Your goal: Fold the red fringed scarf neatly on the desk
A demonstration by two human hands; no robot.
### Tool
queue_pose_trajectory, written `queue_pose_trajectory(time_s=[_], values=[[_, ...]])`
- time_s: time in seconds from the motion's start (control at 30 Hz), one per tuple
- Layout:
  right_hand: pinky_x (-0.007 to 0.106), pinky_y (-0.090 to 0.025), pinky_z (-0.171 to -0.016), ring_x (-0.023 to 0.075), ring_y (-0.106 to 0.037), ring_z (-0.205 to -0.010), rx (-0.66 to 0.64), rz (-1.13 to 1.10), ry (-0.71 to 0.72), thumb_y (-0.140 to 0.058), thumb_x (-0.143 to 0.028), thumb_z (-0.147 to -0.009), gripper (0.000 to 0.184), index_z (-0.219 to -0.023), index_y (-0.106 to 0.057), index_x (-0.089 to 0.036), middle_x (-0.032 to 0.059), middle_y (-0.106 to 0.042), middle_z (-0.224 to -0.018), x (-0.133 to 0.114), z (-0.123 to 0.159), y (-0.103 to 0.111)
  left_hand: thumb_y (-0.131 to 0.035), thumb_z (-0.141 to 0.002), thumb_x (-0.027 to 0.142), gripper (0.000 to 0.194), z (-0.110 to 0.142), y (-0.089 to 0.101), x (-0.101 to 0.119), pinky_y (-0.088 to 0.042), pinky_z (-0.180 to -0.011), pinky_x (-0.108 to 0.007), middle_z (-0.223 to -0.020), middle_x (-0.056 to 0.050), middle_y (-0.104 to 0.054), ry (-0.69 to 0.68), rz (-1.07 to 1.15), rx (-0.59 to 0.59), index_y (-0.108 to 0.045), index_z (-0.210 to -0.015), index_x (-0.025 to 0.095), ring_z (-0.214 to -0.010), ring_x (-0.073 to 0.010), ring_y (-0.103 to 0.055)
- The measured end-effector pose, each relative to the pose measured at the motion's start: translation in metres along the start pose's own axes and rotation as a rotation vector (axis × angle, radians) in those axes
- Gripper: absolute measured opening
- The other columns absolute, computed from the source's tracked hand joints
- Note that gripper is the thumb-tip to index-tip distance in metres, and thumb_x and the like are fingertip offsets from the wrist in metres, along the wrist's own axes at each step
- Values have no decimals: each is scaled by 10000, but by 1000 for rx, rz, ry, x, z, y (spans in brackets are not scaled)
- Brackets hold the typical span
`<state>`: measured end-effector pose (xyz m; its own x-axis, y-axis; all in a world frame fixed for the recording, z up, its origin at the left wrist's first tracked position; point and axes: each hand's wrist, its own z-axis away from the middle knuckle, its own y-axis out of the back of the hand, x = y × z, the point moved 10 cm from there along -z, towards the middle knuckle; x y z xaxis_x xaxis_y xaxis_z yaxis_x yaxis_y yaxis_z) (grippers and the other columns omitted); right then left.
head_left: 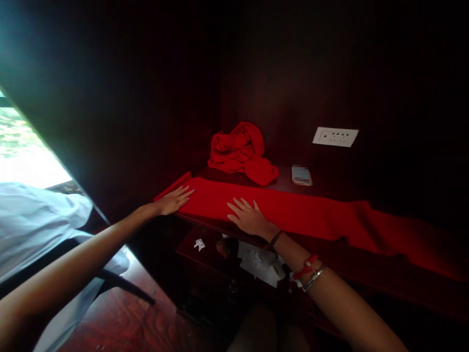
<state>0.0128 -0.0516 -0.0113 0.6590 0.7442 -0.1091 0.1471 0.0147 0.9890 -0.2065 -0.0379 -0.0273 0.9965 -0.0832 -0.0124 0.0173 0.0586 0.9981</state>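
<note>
A long strip of red cloth [300, 214] lies spread along the dark wooden desk. On its left end rests my left hand [175, 200], palm down with the fingers stretched out. My right hand [249, 217] presses flat on the cloth nearer its middle, fingers spread. Toward the right the strip has a few folds and fades into shadow. Behind it, a crumpled heap of red cloth [238, 149] sits in the back corner.
A small flat object, blurred out [301, 175], lies behind the strip, below a white wall socket [335, 137]. Under the desktop, a shelf holds white papers [258, 264] and a torn scrap [199, 244]. At left, a dark partition stands beside light fabric [36, 220].
</note>
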Motion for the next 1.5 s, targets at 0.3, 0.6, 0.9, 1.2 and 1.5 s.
queue_pose_trajectory(time_s=[0.3,0.6,0.9,1.2,1.5], values=[[524,-65,-963,236,-100,-1246,-52,-53,-36,-146,-493,-831,537,-1305,-195,-245,35,-149,-1377,1,0,0,-127,-840,435,536,-47,24,97,-160,-990,-346,-1379,-39,-106,-144,65,176,-163,-1315,189,-1246,-193,-100],[431,-38,-997,189,3,-1254,-225,29,-573,-105,-538,-808,630,-1329,-60,-186,35,-18,-1389,180,119,13,-182,-807,486,590,-58,-2,77,-148,-979,-372,-1365,-47,-160,-150,122,114,-201,-1305,171,-1237,-227,-110],[449,-31,-988,196,7,-1254,-113,-23,-642,-85,-566,-795,631,-1327,-77,-227,23,-35,-1391,207,129,27,-132,-823,478,573,-62,37,164,-125,-988,-398,-1377,-73,-108,-274,55,265,-263,-1286,168,-1247,-217,-74],[451,-46,-987,209,-18,-1253,-148,34,-627,-75,-539,-811,571,-1319,-89,-279,-3,-49,-1391,208,138,18,-175,-815,518,569,-79,6,211,-137,-983,-376,-1372,-63,-133,-335,40,68,-176,-1308,232,-1245,-218,-94],[454,-67,-984,231,-37,-1250,-203,76,-776,-102,-536,-812,608,-1327,-81,-212,45,-52,-1389,248,189,29,-173,-823,440,555,-85,0,132,-138,-984,-372,-1374,-53,-111,-311,-32,30,-150,-1317,189,-1245,-218,-87]])
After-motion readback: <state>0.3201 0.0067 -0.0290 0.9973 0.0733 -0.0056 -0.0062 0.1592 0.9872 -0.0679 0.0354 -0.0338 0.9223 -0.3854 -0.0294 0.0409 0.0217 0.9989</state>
